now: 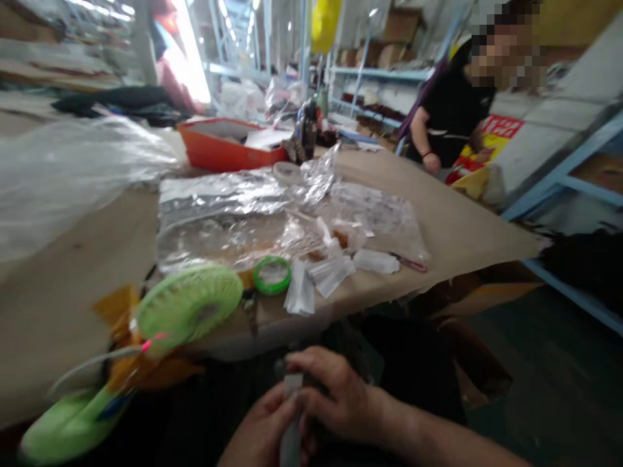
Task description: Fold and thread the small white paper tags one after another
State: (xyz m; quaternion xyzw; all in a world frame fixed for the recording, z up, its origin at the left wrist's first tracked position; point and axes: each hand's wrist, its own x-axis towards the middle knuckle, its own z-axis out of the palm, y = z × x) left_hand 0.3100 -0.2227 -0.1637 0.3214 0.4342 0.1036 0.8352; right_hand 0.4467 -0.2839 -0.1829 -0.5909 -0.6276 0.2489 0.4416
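Note:
Low in front of me, below the table edge, my left hand (265,425) and my right hand (341,395) meet around a narrow pale strip (291,447). The left thumb presses against the strip, and the fingers of the right hand curl round its upper end. Motion blur and my fingers hide part of it, so its material cannot be made out. On the table edge beyond the hands lie whitish bundles of similar-looking strips (300,292). Beside them is a green-rimmed roll of tape (272,275). A slim dark pinkish tool (413,263) rests to the right of the bundles.
A light green fan (189,308) stands at the table's left edge, with a cable at its base. Clear plastic bags (224,227) cover the table's middle (467,227). Behind them is an orange-red box (228,152). Another person (448,110) stands at the far right near blue shelving (559,181).

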